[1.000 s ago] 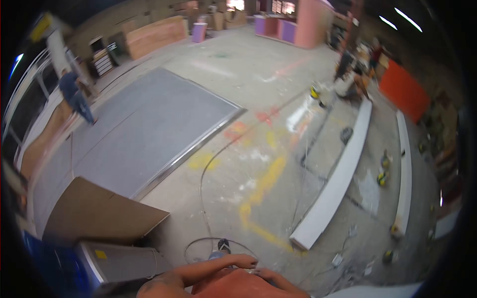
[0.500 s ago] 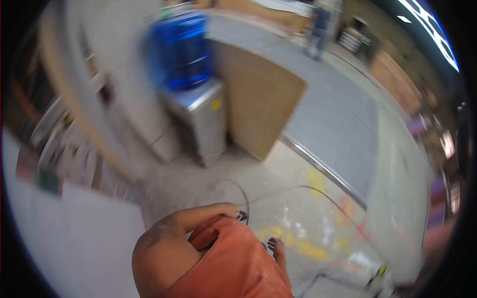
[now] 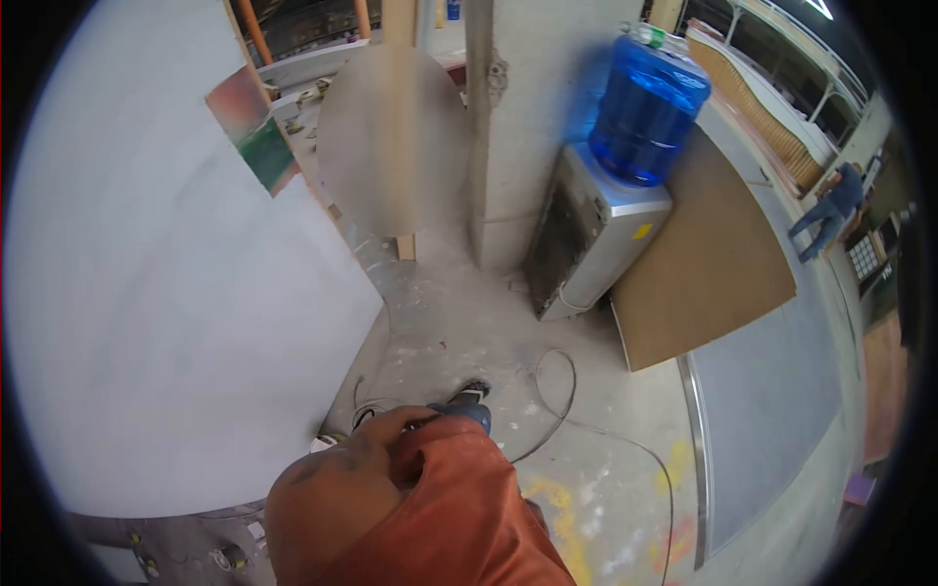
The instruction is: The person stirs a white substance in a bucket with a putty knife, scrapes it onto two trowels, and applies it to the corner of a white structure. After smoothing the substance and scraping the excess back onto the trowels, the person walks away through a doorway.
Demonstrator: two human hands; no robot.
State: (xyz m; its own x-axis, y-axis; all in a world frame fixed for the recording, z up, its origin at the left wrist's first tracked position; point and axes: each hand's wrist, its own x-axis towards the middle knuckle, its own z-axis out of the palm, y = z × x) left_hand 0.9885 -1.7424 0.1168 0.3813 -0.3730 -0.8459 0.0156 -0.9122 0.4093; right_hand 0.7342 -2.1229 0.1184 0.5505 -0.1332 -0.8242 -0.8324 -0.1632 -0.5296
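My left arm bends across the front of my orange-red shirt (image 3: pixel 459 508). At its end, my left hand (image 3: pixel 420 418) is beside the shirt's front, above my dark shoe (image 3: pixel 474 391); its fingers are mostly hidden. Only a small dark sliver of my right hand (image 3: pixel 535 510) shows past the shirt's right edge, and its fingers cannot be made out. Nothing held can be seen at either hand.
A large white panel (image 3: pixel 186 322) fills the left. Ahead stand a wooden post (image 3: pixel 406 244), a concrete column (image 3: pixel 523 127) and a water dispenser (image 3: pixel 606 234) with a brown board (image 3: pixel 708 264) beside it. A cable (image 3: pixel 572 391) crosses the floor. A person (image 3: pixel 831 210) stands far right.
The view has swung left, so the dispenser and board now appear farther right and more of the white panel shows. My right hand, earlier visible with fingers apart, is mostly hidden.
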